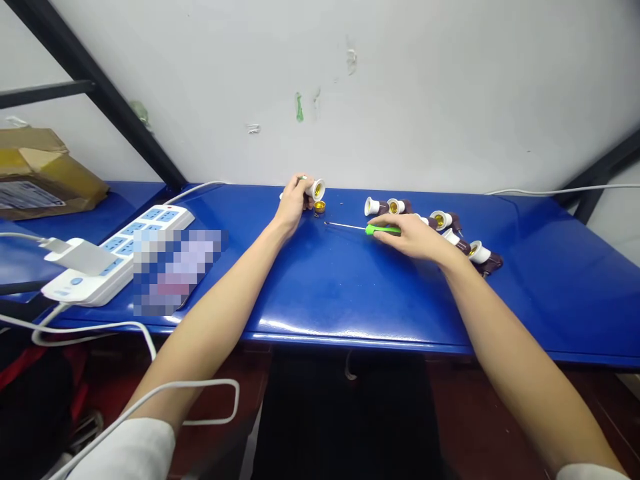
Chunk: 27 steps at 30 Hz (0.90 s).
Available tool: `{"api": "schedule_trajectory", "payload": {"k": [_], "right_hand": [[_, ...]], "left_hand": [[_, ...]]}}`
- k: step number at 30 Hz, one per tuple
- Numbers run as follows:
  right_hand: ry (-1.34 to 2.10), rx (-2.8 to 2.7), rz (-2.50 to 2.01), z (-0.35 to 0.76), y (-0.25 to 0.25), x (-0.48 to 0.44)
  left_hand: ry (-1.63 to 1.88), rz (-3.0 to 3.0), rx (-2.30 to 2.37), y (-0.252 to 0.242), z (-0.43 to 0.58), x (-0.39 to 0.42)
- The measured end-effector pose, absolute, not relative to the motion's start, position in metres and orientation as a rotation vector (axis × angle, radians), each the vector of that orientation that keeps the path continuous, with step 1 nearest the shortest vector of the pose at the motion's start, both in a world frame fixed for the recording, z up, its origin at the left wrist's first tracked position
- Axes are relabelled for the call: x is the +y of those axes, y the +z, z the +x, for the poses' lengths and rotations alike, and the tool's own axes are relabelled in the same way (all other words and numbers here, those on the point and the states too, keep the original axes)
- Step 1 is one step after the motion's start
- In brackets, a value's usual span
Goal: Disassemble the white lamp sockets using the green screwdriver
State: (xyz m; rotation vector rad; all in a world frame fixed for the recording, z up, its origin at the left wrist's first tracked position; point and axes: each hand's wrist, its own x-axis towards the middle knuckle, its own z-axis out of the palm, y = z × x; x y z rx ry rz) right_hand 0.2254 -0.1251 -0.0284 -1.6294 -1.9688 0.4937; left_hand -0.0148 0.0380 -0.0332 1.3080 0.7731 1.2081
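Near the back of the blue table, my left hand (294,201) is closed around a white lamp socket (317,190). Its round mouth faces right and shows a brass-coloured inside. A small green bit shows at the fingers, too small to name. Just below the socket is a small brass-coloured threaded shell (319,207); whether it touches the hand I cannot tell. My right hand (414,237) grips a screwdriver (383,230) by its green handle, the thin shaft pointing left toward the shell. Several white and dark brown lamp sockets (441,220) lie beside and behind this hand.
At left on the blue table (310,287) lie a white power strip (145,250) with a plugged-in charger (83,255) and a blurred-out phone-like object (183,273). A cardboard box (35,177) stands farther left. A white cable (200,384) crosses over my left arm.
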Motion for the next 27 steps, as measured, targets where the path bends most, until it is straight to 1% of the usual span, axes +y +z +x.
{"api": "schedule_trajectory", "payload": {"k": [10,14,20,27], "right_hand": [[0.403,-1.952,-1.584,0.226,-0.030,-0.124],[0.376,-1.780,-1.542,0.226,-0.031,-0.122],[0.530,-1.485,-1.377,0.217,-0.019,-0.127],[0.532,-1.563,-1.353,0.204,-0.010,-0.134]], "left_hand": [[1.197,1.296,0.800,-0.031,-0.014,0.036],[1.191,1.237,0.733,-0.029,-0.014,0.034],[1.007,1.105,0.604,-0.018,-0.020,0.025],[0.894,1.116,0.587,-0.014,-0.024,0.018]]}}
